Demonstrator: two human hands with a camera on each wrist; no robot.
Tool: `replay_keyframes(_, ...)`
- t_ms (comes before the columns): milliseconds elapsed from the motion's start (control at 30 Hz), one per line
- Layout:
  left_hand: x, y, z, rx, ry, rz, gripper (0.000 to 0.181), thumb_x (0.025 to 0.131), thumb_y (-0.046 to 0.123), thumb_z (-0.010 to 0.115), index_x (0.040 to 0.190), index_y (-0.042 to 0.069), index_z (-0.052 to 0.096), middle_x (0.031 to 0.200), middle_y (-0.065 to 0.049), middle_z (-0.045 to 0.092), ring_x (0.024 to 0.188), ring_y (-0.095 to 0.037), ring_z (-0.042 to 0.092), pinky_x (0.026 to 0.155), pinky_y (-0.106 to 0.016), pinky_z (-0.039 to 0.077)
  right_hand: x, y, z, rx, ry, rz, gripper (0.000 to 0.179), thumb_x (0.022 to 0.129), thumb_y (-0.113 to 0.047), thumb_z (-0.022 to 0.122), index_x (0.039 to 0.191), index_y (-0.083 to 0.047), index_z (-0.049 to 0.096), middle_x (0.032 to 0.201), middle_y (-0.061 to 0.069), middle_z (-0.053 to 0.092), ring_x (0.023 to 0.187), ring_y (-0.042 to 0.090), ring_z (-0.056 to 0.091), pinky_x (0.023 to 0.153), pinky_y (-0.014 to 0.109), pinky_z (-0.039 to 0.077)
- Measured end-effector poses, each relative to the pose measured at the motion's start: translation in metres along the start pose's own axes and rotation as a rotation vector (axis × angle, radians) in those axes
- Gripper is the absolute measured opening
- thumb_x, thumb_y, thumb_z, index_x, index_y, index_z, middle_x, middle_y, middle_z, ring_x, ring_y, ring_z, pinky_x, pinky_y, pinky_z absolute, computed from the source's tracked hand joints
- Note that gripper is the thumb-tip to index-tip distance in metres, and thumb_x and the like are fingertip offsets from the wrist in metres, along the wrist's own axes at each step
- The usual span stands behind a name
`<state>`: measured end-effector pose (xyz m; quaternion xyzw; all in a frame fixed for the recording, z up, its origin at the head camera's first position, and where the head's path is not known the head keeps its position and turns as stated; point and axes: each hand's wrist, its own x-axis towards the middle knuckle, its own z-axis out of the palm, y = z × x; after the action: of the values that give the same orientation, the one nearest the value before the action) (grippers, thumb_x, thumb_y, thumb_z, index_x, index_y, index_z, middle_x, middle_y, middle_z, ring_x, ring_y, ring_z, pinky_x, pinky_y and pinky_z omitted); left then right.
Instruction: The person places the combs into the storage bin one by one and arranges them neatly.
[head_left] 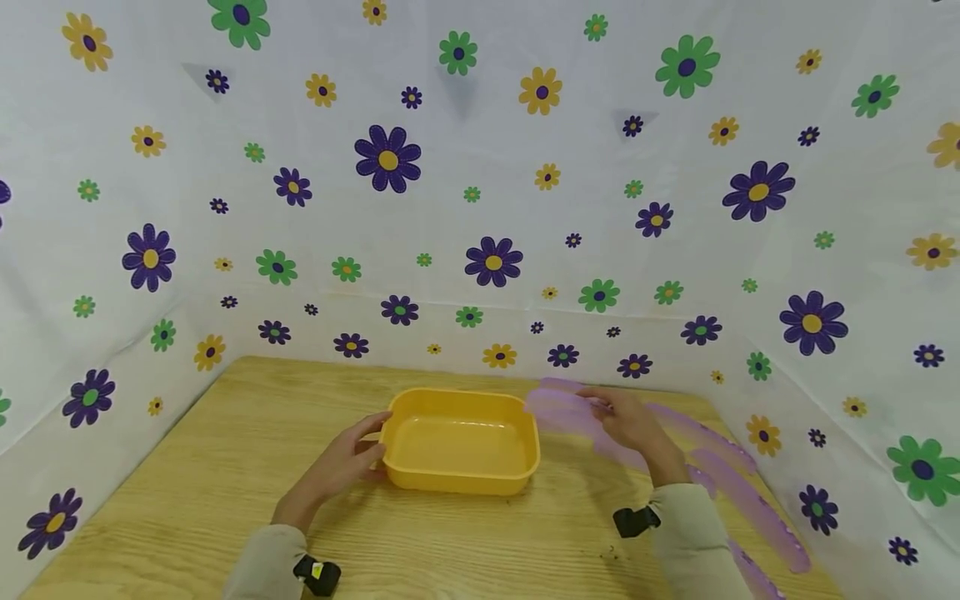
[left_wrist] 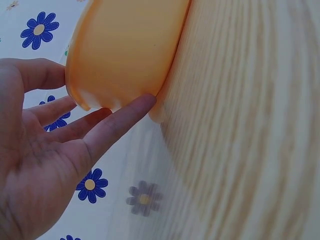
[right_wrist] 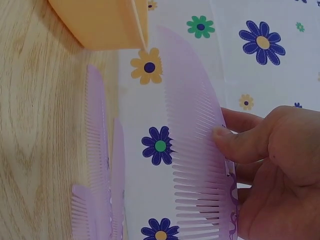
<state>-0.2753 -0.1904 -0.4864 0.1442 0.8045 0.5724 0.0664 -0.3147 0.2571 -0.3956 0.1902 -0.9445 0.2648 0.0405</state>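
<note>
A yellow rectangular tub [head_left: 461, 442] stands on the wooden table. My left hand [head_left: 348, 458] touches its left end from outside, fingers extended; in the left wrist view, spread fingers [left_wrist: 120, 117] meet the tub wall [left_wrist: 127, 50] near rim and base. To the right of the tub, my right hand [head_left: 626, 421] pinches a translucent purple comb [head_left: 558, 404] by its spine, between thumb and fingers. The right wrist view shows this comb [right_wrist: 190, 95] with its teeth facing left and its tip toward the tub's corner [right_wrist: 107, 30].
More purple combs [head_left: 757, 504] lie along the table's right side, some partly behind my right forearm. White cloth [head_left: 465, 225] printed with flowers rises behind the table and at both sides. Small dark specks [head_left: 609, 552] mark the wood [head_left: 450, 550] near the front right.
</note>
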Motion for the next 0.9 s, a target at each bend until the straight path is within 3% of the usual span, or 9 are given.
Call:
replay_keyframes(400, 0.003, -0.002, 0.0, -0.005, -0.007, 0.009, 0.06, 0.105, 0.01, 0.05, 0.161, 0.003, 0.029, 0.16, -0.032, 0.034, 0.137, -0.052, 0.051, 0.087, -0.042, 0.065, 0.007, -0.012, 0.006, -0.034, -0.015, -0.016, 0.035, 0.099, 0.004, 0.053, 0.131, 0.0, 0.067, 0.134, 0.03, 0.065, 0.125, 0.054, 0.059, 0.107, 0.066, 0.049)
replay_keyframes(700, 0.003, -0.001, 0.005, 0.006, -0.002, 0.006, 0.059, 0.105, 0.008, 0.049, 0.16, 0.002, 0.03, 0.159, -0.033, 0.034, 0.138, -0.053, 0.05, 0.087, -0.044, 0.065, 0.011, -0.023, 0.006, -0.022, -0.055, 0.045, 0.038, 0.1, 0.004, 0.051, 0.135, -0.004, 0.066, 0.14, 0.027, 0.062, 0.13, 0.053, 0.056, 0.109, 0.066, 0.047)
replay_keyframes(900, 0.0, -0.001, 0.002, 0.022, 0.009, 0.0, 0.06, 0.105, 0.009, 0.05, 0.16, 0.003, 0.03, 0.16, -0.031, 0.035, 0.137, -0.051, 0.052, 0.087, -0.041, 0.065, 0.02, -0.026, 0.015, 0.004, -0.051, -0.029, 0.038, 0.099, 0.008, 0.05, 0.133, 0.0, 0.066, 0.14, 0.026, 0.063, 0.132, 0.051, 0.057, 0.11, 0.063, 0.049)
